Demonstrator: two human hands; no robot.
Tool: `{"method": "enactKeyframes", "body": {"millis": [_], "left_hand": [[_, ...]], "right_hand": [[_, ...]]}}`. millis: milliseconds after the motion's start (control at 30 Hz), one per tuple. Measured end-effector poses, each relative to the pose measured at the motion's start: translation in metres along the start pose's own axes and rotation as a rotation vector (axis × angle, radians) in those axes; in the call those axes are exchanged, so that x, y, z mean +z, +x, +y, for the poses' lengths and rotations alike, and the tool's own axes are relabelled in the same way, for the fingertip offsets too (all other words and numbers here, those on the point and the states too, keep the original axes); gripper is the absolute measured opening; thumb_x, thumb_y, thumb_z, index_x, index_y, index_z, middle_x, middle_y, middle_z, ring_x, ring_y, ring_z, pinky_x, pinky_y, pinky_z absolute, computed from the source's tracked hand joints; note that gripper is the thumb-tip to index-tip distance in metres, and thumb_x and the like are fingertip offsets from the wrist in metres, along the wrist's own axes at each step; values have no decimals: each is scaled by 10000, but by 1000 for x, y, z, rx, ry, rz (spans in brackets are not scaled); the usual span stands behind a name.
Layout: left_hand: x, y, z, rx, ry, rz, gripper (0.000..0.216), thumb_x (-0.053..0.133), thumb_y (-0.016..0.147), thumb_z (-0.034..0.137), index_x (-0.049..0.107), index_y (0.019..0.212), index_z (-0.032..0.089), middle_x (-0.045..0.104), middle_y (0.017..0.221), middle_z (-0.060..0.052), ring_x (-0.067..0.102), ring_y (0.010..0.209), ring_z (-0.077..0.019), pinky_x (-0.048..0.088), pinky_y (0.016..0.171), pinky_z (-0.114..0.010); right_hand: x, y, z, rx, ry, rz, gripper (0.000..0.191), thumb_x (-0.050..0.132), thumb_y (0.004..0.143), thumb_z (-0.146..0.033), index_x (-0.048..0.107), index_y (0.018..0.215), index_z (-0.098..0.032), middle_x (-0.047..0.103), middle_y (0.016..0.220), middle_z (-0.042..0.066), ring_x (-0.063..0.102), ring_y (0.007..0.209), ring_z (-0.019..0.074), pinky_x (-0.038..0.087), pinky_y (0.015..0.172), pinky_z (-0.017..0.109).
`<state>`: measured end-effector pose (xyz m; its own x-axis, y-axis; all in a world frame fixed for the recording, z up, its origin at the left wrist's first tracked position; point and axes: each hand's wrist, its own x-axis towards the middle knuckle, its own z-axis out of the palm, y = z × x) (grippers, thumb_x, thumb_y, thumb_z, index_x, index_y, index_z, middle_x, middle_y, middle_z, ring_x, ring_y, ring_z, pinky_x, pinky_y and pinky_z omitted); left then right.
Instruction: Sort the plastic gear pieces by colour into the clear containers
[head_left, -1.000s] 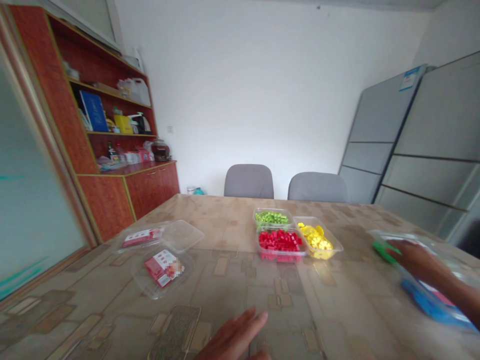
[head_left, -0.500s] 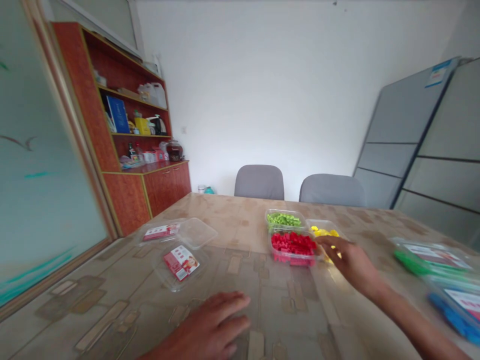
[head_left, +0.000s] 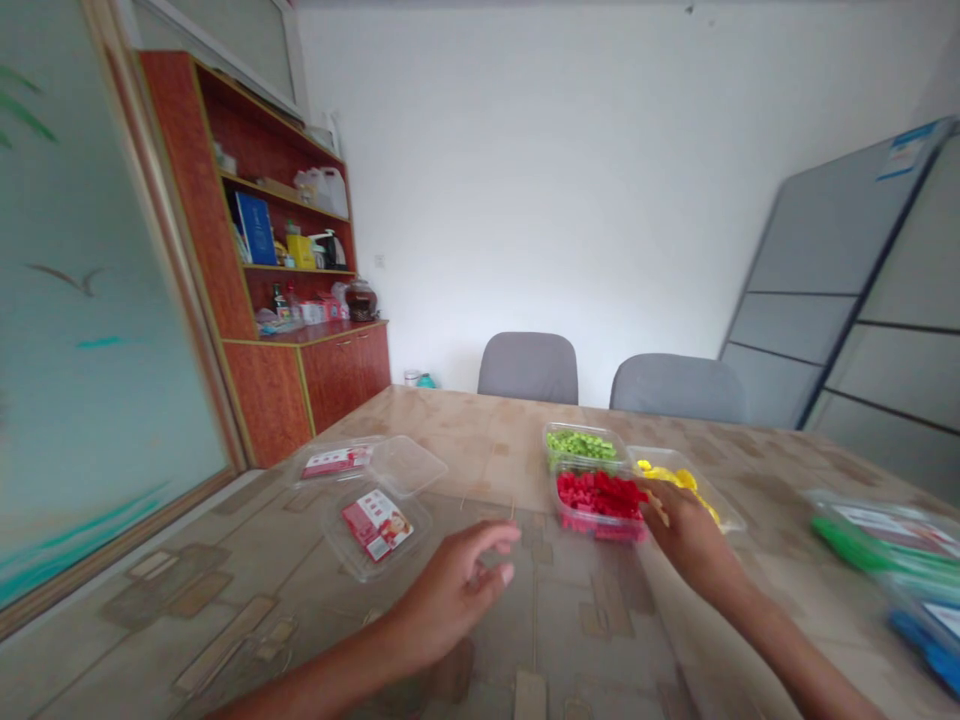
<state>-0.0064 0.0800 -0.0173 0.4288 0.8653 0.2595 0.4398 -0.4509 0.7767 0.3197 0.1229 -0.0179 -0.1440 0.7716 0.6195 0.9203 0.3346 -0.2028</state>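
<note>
My left hand [head_left: 457,585] is raised over the near middle of the table, fingers curved and thumb apart, with nothing in it. My right hand [head_left: 686,525] reaches to the right edge of a clear plastic box of red pieces [head_left: 600,497]. Its fingers are bent together there, and whatever lies between the fingertips is too small and blurred to make out. Directly behind the red box is a clear box of light green pieces [head_left: 581,446]. A third clear box, holding yellow pieces [head_left: 667,474], stands to the right, partly hidden by my right hand.
Clear lids with red-and-white labels [head_left: 377,524] lie on the left of the table [head_left: 480,460], beside an unlabelled lid [head_left: 409,466]. Labelled packs of green pieces [head_left: 885,540] and blue pieces [head_left: 930,640] are at the right. Two grey chairs [head_left: 528,367] stand behind the table.
My left hand has risen and moved forward, its thumb now showing apart from the fingers. My right hand stays by the red box, its fingers drawn closer together. The view has shifted slightly left.
</note>
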Motion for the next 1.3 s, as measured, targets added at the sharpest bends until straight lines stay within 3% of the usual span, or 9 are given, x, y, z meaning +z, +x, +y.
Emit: {"method": "enactKeyframes", "body": {"millis": [100,300,533,700,933,1000,1033,1133,1300], "left_hand": [[18,44,4,-85,-64,41,386,530,894,308,574,1243,151,676,1016,-83,651,875,-206,514,784,-304],[59,119,-3,-144,-43,167,404,563,908,210,504,1291,95,530,1301,-176,598,1046,-233,469,914,-358],[74,143,-9,-141,-59,176,242,610,918,215,597,1148,142,586,1223,-95,563,1118,-259,440,965,-493],[56,119,-2,-128,-131,126,404,539,815,6,578,1199,125,620,1210,-109,581,1104,-209,447,952,-318],[19,30,-5,-176,-192,-15,522,470,824,132,456,1346,119,652,790,-20,585,576,-127,473,551,-221],[7,2,-5,-149,-124,-30,507,478,871,232,430,1371,162,667,936,-57,626,695,-159,517,636,-268],[1,-11,-4,-129,-56,-29,505,486,891,276,421,1384,187,651,1091,-90,639,881,-200,526,782,-327],[-12,-43,0,-107,50,-79,555,500,925,406,356,1438,248,429,1457,-113,430,1305,-285,368,1067,-456],[-12,-61,1,24,143,-317,1023,760,695,570,204,1511,301,100,1595,-94,180,1427,-363,250,1129,-526]], "right_hand": [[2,-4,0,-8,-36,-16,412,361,869,-218,670,1120,-109,695,1096,187,640,1005,337,516,883,513],[6,-6,-8,-58,-2,-51,389,370,906,-217,637,1182,-156,658,1194,147,615,1093,295,497,955,480],[24,-15,-8,-157,-11,-63,510,587,842,-304,525,1326,-156,515,1379,198,412,1328,353,382,1058,558],[13,-17,-12,-153,0,-218,816,717,739,-409,392,1438,-143,351,1486,257,297,1380,406,313,1066,604],[-29,-15,-68,-133,208,-675,1086,785,623,-499,267,1508,-140,360,1488,214,291,1382,389,297,1117,511],[-36,-20,-88,-153,222,-708,1110,812,592,-467,269,1511,-160,356,1490,206,266,1384,412,284,1120,533],[-37,-23,-96,-157,224,-714,1121,823,580,-455,268,1512,-173,348,1495,207,255,1384,425,288,1112,553],[-36,-38,-112,-186,244,-685,1140,840,571,-423,242,1520,-222,351,1498,203,277,1372,439,323,1081,592],[-46,-52,-115,-344,281,-677,958,794,665,-367,317,1493,-295,385,1492,183,379,1314,471,414,997,632]]}}
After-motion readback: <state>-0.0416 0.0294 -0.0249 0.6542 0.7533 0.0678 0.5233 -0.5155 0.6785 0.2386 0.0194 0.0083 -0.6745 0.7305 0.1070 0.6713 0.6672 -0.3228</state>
